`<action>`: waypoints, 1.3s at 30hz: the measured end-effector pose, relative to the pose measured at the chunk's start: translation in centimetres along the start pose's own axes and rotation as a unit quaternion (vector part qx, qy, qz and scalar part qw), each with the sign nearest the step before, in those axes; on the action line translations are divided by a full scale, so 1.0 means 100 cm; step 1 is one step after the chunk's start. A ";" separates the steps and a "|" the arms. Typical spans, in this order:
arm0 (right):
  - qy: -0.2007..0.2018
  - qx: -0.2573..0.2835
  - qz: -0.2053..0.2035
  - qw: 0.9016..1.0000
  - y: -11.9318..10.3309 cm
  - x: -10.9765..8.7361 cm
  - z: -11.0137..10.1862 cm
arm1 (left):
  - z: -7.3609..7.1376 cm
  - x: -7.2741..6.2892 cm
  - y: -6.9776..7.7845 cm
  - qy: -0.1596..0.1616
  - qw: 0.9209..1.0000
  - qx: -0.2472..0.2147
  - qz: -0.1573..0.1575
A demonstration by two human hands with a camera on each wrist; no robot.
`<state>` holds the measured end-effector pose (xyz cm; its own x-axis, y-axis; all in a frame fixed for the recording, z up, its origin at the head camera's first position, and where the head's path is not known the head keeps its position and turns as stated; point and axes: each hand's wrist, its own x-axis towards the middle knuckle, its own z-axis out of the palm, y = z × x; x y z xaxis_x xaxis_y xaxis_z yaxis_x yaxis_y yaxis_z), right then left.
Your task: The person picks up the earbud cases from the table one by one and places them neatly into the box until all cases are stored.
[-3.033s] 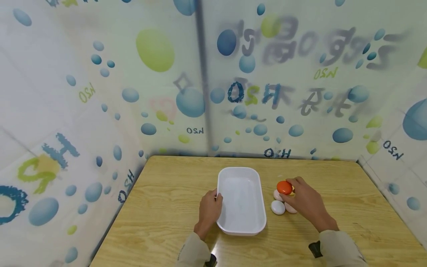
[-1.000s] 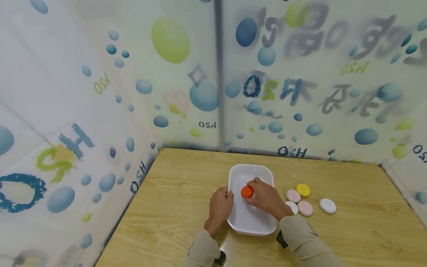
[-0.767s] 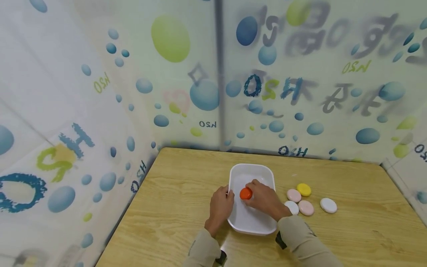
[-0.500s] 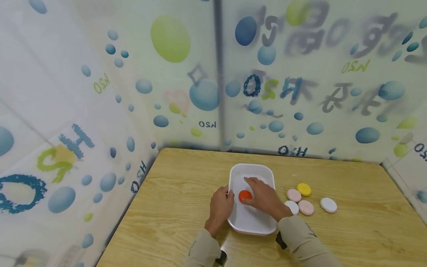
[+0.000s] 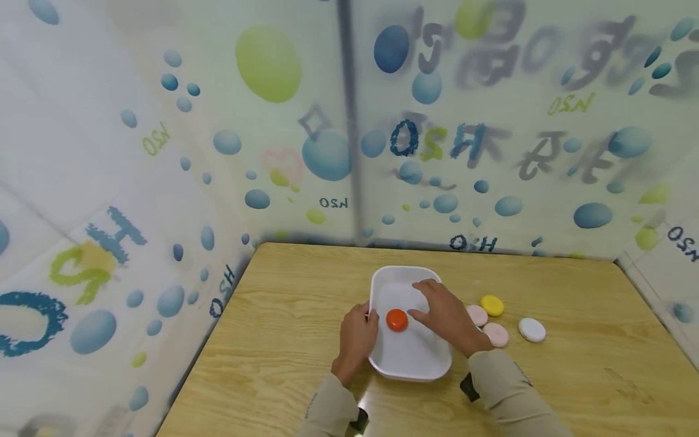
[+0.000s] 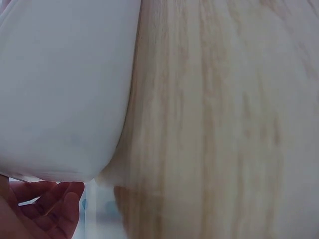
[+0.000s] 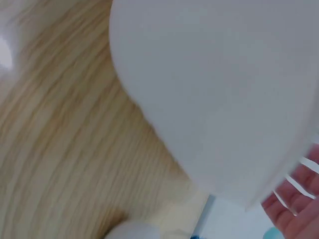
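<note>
A white rectangular plastic tray (image 5: 409, 364) stands on the table, its side wall filling much of both wrist views. My left hand (image 5: 357, 337) grips its left rim, with the thumb over the edge. Inside the tray, left of centre, lies a glossy red round disc (image 5: 397, 320). Over the tray's right side hovers my right hand (image 5: 450, 317), thumb and fingers spread apart and holding nothing, a short way right of the red disc. In the right wrist view, the fingers (image 7: 299, 194) show beyond the tray's rim.
Right of the tray, a yellow disc (image 5: 492, 305) and two pale pink discs (image 5: 477, 315) lie close together; a white one beside them is mostly hidden by my right wrist. Another white disc (image 5: 532, 329) lies farther right. Patterned walls enclose the wooden table (image 5: 284, 315).
My right hand carried the red disc from the group of discs into the tray, released it there, and has drawn back rightward with fingers apart. My left hand keeps hold of the rim.
</note>
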<state>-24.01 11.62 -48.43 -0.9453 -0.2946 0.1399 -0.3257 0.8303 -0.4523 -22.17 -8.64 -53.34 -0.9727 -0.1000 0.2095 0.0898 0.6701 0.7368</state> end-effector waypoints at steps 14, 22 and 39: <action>0.040 -0.006 0.070 0.997 0.069 -0.028 -0.043 | 0.001 0.003 0.000 0.014 1.000 0.003 0.017; 0.024 -0.024 0.116 0.993 0.107 -0.057 -0.055 | 0.002 0.002 0.001 0.012 1.000 0.000 0.008; -0.004 -0.043 0.135 0.990 0.164 -0.101 -0.064 | 0.003 0.002 0.000 0.001 1.000 -0.003 -0.001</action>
<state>-19.91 31.28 -51.65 -0.9981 -0.0594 0.0166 -0.0611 0.9167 -0.3949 -22.39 -8.44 -53.52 -0.9724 -0.1038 0.2089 0.0880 0.6660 0.7407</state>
